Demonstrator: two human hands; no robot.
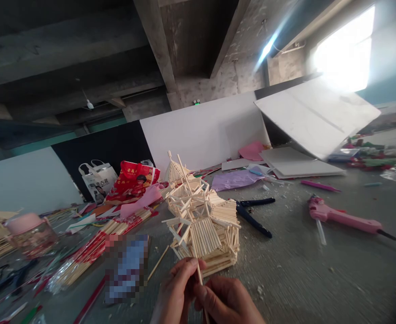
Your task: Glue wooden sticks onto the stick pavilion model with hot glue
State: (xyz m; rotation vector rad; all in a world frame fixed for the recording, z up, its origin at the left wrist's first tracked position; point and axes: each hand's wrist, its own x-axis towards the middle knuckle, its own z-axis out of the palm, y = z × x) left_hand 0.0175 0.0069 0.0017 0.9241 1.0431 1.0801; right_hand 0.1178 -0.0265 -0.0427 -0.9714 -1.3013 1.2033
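Grey tabletop (295, 274) | thin stick (198, 269) pinched by left hand (177, 290) and right hand (230, 300) | stick-handling before stick-built model (206, 234) seemingly in hand | steady fingers called for next

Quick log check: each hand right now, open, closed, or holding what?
Left hand: closed, pinching a thin pale stick.
Right hand: closed, holding the same stick.

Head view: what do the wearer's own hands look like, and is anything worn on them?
Both are bare human hands. The left grip and the right grip each show a thumb and curled fingers, with no glove, ring or marking visible. Some fingers are hidden. The lower picture edge cuts them off, and no sleeve shows.
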